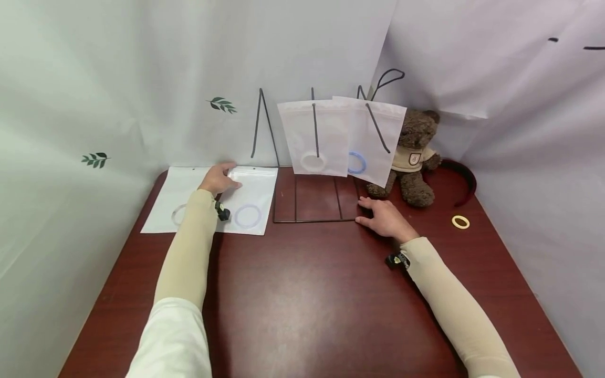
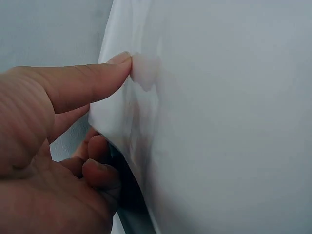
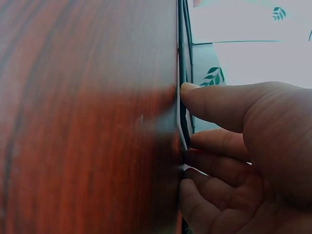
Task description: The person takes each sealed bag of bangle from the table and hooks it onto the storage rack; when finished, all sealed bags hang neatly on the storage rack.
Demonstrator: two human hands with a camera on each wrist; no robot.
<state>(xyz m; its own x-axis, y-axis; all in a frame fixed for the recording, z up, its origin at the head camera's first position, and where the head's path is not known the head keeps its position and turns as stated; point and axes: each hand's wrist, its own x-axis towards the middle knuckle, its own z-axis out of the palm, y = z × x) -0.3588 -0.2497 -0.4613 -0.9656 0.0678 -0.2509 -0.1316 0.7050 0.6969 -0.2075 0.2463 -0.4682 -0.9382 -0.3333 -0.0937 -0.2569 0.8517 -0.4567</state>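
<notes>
My left hand [image 1: 218, 178] is at the top edge of a white zip bag [image 1: 241, 195]. In the left wrist view the thumb lies on the bag's front, with fingers behind the sheet, pinching it. A pale lavender ring [image 1: 248, 216] shows through this bag. My right hand [image 1: 385, 218] is at the front right corner of a black wire rack [image 1: 314, 221]; its thumb and index finger hold the base wire in the right wrist view. Two white bags hang from the rack's hooks, one showing a pale ring [image 1: 313, 163], the other a blue ring [image 1: 357, 163].
Another white bag [image 1: 158, 212] lies at the far left, partly under my left arm. A brown teddy bear [image 1: 415, 157] sits behind the right hand. A dark red headband [image 1: 468, 176] and a yellow ring [image 1: 460, 222] lie to the right on the table [image 1: 307, 304].
</notes>
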